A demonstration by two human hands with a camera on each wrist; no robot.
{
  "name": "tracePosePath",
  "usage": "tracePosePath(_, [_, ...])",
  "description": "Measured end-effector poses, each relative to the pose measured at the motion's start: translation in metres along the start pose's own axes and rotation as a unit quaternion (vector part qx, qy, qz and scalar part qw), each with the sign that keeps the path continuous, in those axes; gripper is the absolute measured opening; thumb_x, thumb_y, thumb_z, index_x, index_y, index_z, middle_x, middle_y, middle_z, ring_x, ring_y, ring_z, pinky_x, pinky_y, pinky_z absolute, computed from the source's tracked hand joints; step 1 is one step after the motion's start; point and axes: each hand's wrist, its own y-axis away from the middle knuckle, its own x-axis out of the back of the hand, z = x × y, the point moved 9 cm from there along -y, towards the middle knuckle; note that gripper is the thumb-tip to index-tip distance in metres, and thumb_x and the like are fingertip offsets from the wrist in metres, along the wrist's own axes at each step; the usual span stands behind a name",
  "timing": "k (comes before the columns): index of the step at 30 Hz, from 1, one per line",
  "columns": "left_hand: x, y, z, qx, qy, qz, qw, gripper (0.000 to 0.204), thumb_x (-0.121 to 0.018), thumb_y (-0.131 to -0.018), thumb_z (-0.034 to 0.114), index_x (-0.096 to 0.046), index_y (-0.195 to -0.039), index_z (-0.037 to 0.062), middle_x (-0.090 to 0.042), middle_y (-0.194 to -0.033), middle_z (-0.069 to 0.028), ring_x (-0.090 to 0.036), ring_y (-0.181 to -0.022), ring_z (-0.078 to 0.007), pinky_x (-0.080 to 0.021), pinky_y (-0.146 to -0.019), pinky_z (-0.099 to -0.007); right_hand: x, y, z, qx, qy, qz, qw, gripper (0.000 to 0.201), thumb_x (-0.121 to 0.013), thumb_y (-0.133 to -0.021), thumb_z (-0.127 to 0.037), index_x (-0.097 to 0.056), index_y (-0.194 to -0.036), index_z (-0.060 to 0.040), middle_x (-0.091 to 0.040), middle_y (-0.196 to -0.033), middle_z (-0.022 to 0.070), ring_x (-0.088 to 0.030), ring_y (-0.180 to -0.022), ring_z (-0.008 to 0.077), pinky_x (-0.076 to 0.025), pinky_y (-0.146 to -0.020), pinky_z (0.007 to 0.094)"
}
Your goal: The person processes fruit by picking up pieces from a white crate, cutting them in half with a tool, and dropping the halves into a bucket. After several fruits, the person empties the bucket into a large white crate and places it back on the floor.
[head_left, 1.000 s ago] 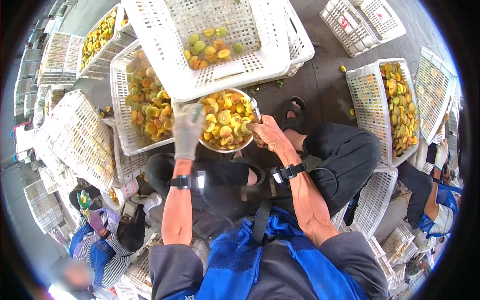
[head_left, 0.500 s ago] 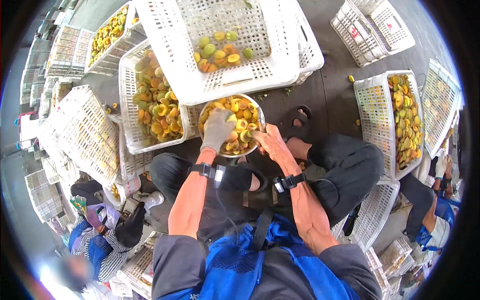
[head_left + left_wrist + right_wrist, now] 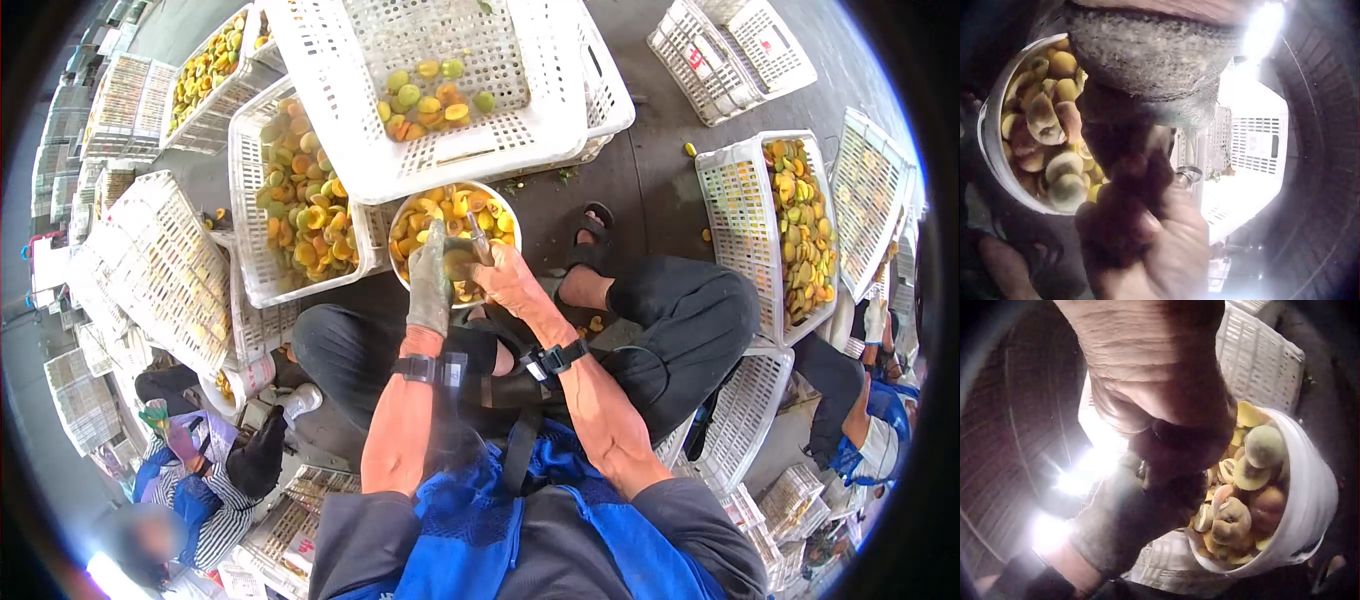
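In the head view the gloved left hand [image 3: 430, 285] and the bare right hand [image 3: 515, 285] meet over the near edge of a white bucket [image 3: 518, 226] filled with cut yellow-orange fruit [image 3: 462, 208]. Fingers of the right hand curl round a metal tool [image 3: 479, 238], which slants up beyond them. The left hand's fingers are beside the tool; whether they hold a fruit is hidden in shadow and blur. Both wrist views show the hands pressed together, the glove [image 3: 1147, 59] against the bare right hand [image 3: 1154, 250], with the bucket [image 3: 1313, 481] alongside.
Stacked white crates [image 3: 560, 145] stand beyond the bucket, some fruit in the top one. A crate of fruit [image 3: 240, 200] is close on the left, another [image 3: 720, 200] on the right. The person's knees flank the work; other people sit at both sides.
The left hand first came from the left crate's edge to above the bucket's fruit, then moved to meet the right hand. The right hand has shifted slightly left, with the tool still gripped.
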Motion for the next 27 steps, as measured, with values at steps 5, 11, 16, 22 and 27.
tracePosePath(5, [-0.005,-0.009,-0.007,-0.047,0.11,0.061,0.991,0.043,-0.059,-0.103,0.044,-0.068,-0.109,0.0027,-0.068,-0.094,-0.0043,-0.066,-0.078,-0.0135,-0.054,-0.067,-0.0272,0.001,0.014,-0.003,0.213,0.245,0.114,0.939,0.018,-0.062,-0.09,-0.009,-0.056,-0.099,0.0063,-0.065,-0.084,0.0299,-0.061,-0.078,0.0529,-0.05,-0.066,0.0545])
tracePosePath(11, [0.003,-0.01,-0.016,0.01,0.126,0.09,0.988,0.054,-0.051,-0.105,0.053,-0.067,-0.092,0.0024,-0.069,-0.08,-0.0098,-0.068,-0.068,-0.0213,-0.057,-0.061,-0.0312,-0.008,0.03,0.01,0.151,0.343,0.075,0.924,0.017,-0.059,-0.088,-0.01,-0.054,-0.096,0.0036,-0.065,-0.079,0.0309,-0.063,-0.079,0.053,-0.051,-0.068,0.0586])
tracePosePath(16, [0.005,-0.007,-0.011,-0.025,0.14,0.11,0.984,0.05,-0.054,-0.105,0.048,-0.067,-0.087,0.003,-0.069,-0.076,-0.0089,-0.066,-0.06,-0.0203,-0.056,-0.055,-0.0315,-0.018,0.024,0.026,0.073,0.393,0.04,0.916,0.016,-0.059,-0.088,-0.01,-0.054,-0.094,0.0045,-0.066,-0.079,0.0316,-0.065,-0.078,0.052,-0.052,-0.067,0.0576])
tracePosePath(22, [0.013,-0.002,0.006,-0.069,0.028,0.117,0.99,0.051,-0.055,-0.105,0.045,-0.066,-0.078,0.0033,-0.067,-0.072,-0.0081,-0.062,-0.054,-0.0149,-0.049,-0.046,-0.0272,-0.036,0.023,0.042,0.107,0.348,0.041,0.931,0.017,-0.061,-0.087,-0.008,-0.056,-0.089,0.0069,-0.066,-0.078,0.0323,-0.065,-0.078,0.0519,-0.052,-0.066,0.0572])
tracePosePath(27, [0.011,0.0,0.028,-0.09,-0.07,0.085,0.99,0.058,-0.058,-0.103,0.045,-0.065,-0.066,0.0025,-0.064,-0.06,-0.0076,-0.054,-0.042,-0.0136,-0.043,-0.041,-0.0246,-0.045,0.014,0.008,0.11,0.114,-0.056,0.986,0.025,-0.064,-0.087,-0.013,-0.061,-0.092,0.0116,-0.06,-0.066,0.0232,-0.063,-0.064,0.0314,-0.047,-0.058,0.0447])
